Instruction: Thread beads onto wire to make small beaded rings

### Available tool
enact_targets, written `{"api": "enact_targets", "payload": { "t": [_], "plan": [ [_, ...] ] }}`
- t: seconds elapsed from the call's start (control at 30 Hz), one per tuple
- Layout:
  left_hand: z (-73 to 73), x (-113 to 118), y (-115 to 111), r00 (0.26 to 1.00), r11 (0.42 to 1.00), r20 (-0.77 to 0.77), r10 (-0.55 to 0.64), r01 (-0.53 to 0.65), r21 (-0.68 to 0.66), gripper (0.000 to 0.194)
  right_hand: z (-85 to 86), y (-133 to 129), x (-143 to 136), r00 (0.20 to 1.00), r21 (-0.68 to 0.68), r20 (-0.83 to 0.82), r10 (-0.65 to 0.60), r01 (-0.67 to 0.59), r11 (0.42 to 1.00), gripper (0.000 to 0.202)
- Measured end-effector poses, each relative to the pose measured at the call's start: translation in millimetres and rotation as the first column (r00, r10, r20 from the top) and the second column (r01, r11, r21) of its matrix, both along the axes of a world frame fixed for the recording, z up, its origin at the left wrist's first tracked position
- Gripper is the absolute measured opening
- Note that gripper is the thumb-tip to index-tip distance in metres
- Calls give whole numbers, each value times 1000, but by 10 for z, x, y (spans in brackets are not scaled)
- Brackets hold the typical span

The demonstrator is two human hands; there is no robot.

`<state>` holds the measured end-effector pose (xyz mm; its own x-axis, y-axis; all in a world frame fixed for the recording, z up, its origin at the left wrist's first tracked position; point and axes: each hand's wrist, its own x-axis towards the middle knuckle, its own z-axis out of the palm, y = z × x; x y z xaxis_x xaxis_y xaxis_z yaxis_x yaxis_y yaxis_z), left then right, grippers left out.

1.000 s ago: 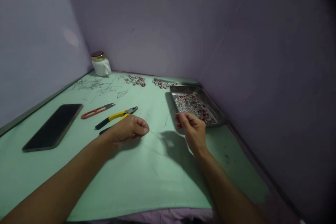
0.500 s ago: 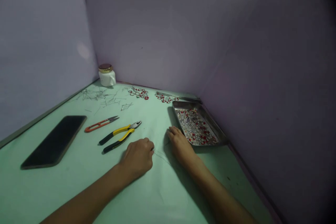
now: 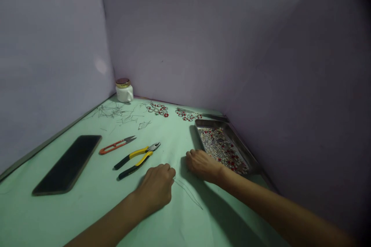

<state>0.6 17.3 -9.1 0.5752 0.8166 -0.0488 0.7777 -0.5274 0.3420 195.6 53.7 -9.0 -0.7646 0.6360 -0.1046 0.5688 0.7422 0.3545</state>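
My left hand (image 3: 159, 185) rests on the green cloth, fingers closed on a thin wire (image 3: 189, 193). From the fingertips, two strands of it trail to the right. A tiny ring shape shows at the pinch, too small to name. Beside the near left edge of a metal tray (image 3: 255, 162), my right hand (image 3: 204, 165) is low over the cloth with its fingers curled in. What those fingers hold, if anything, is hidden. Clear and red beads (image 3: 223, 148) lie loose in the tray. Left of my left hand lie yellow-and-black pliers (image 3: 139, 159), jaws pointing away.
Orange thread snips (image 3: 116, 146) and a dark phone (image 3: 68, 166) lie on the left. Farther back are wire pieces (image 3: 113, 112), two groups of beaded rings (image 3: 158, 109) and a white lidded mug (image 3: 124, 93). Walls stand close behind and at both sides.
My right forearm has swung outward to the right, and that hand's fingers are now more curled. The wire's trailing strands show more fully. The whole view has shifted slightly.
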Motion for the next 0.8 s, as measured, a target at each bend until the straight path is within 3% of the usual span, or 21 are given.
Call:
{"api": "enact_targets", "payload": {
  "t": [0.13, 0.27, 0.33, 0.4, 0.43, 0.47, 0.53, 0.57, 0.6, 0.63, 0.7, 0.8],
  "plan": [
    [-9, -17, -7, 1000, 1000, -2, -13, 13, 12, 17, -25, 4, 22, 1000, 1, -13, 11, -11, 1000, 12],
    [-27, -24, -4, 1000, 1000, 16, -11, 10, 24, 15, 70, 4, -27, 998, -13, -64, -23, 23, 1000, 13],
    [-31, -26, -1, 1000, 999, 22, -8, 7, 33, 14, 167, -29, -86, 987, -20, -153, -54, 52, 998, 15],
    [-24, -28, 3, 1000, 999, 15, -5, 4, 41, 14, 278, -109, -161, 924, -51, -359, -130, 119, 992, 13],
    [-16, -30, 5, 1000, 999, 8, -3, 3, 42, 14, 327, -168, -202, 840, -91, -511, -182, 157, 983, 12],
    [-6, -31, 7, 1000, 999, 0, -2, 2, 42, 15, 363, -236, -245, 697, -161, -675, -244, 183, 970, 9],
    [14, -35, 11, 1000, 999, -5, -2, 2, 48, 15, 374, -376, -326, 233, -371, -892, -389, 117, 921, 5],
    [22, -37, 13, 1000, 998, -2, -6, 6, 57, 15, 345, -436, -359, -34, -489, -872, -488, 17, 872, 8],
    [29, -38, 16, 1000, 998, 3, -13, 12, 64, 14, 294, -484, -382, -242, -583, -768, -593, -119, 804, 10],
    [34, -39, 18, 1000, 997, 7, -20, 19, 71, 14, 226, -517, -393, -374, -641, -632, -679, -242, 729, 13],
    [36, -38, 24, 1000, 997, 5, -26, 26, 79, 14, 70, -541, -375, -523, -654, -399, -754, -414, 633, 19],
    [24, -29, 36, 1000, 997, -3, 8, -7, 81, 14, -115, -521, -280, -605, -609, -257, -754, -504, 612, 28]
  ]
}}
